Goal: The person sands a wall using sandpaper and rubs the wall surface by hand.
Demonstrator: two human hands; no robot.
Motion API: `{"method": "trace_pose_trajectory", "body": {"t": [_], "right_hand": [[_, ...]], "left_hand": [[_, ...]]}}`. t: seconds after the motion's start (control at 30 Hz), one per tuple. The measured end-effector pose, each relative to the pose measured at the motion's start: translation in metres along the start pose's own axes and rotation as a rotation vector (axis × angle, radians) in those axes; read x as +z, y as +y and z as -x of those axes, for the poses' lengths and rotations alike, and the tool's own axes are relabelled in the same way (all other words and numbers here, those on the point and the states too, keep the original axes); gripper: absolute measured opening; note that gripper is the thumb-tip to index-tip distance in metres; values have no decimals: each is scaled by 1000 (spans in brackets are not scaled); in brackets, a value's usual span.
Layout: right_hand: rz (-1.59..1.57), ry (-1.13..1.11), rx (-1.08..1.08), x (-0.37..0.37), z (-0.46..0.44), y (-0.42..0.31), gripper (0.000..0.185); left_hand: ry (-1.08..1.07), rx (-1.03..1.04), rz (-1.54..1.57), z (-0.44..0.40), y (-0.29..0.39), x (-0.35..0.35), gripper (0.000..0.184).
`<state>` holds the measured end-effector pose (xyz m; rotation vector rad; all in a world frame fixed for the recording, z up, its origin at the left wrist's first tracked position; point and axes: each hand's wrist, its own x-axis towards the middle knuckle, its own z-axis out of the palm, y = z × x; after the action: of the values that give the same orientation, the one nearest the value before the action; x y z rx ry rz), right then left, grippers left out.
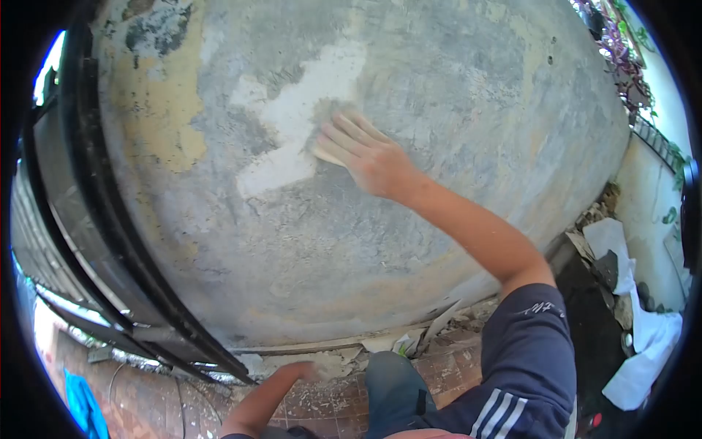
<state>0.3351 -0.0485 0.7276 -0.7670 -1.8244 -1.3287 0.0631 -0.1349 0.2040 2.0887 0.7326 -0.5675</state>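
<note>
My right hand [362, 150] presses against the grey plaster wall [409, 234], its fingers stretched toward the upper left and smeared by motion. Under the fingers shows the edge of a pale, yellowish flat thing [327, 151]; its kind is hidden by the hand and the blur. Just left of the fingers is a white patch of filler [281, 172] on the wall, irregular in outline. Low in the view, my left hand [303, 372] hangs near the foot of the wall, away from its surface. Its fingers are too blurred to make out.
A dark metal gate [110, 197] stands along the left. Broken plaster pieces [468, 318] lie at the wall's base on the red tiled floor [340, 410]. White sheets [643, 351] and rubble are on the right. A blue cloth [84, 402] is at lower left.
</note>
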Motion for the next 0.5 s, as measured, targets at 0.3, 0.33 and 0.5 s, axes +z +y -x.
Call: {"method": "trace_pose_trajectory", "body": {"t": [0.3,0.33,0.5], "right_hand": [[333,379,223,-7,-100,113,46],[95,200,135,-5,-87,55,44],[59,80,-106,-68,-45,117,35]], "left_hand": [[179,-230,38,83,19,-36,73],[179,-279,75,76,20,-31,74],[278,-178,260,47,6,13,74]]}}
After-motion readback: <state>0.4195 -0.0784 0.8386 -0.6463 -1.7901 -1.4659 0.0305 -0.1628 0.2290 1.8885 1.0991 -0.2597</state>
